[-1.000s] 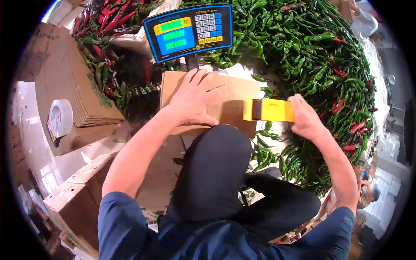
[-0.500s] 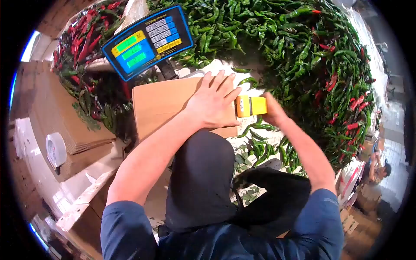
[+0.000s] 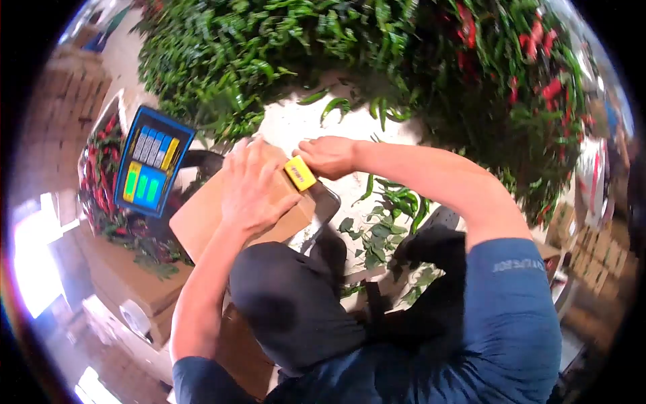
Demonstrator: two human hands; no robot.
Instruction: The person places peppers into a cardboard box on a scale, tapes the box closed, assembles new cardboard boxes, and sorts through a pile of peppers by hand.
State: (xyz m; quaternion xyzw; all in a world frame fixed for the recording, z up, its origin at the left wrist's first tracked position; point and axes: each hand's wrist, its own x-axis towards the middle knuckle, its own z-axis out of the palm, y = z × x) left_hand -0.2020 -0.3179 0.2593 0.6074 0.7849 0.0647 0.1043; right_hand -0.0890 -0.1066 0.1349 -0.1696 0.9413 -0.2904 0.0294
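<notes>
we spread the left hand (image 3: 254, 187) wide across the box (image 3: 200, 217), seemingly to steady it, our knee (image 3: 272, 273) just this side; at the box's right end our right hand (image 3: 328, 156) grips the yellow tape dispenser (image 3: 300, 174), probably for control; the scale display (image 3: 152, 161) stands left of the box.

Yellow tape dispenser (image 3: 300, 174) touches brown cardboard box (image 3: 204, 210).

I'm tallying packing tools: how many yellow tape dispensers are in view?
1: the yellow tape dispenser, in the right hand, at the cardboard box's edge. Others may be hidden.
</notes>
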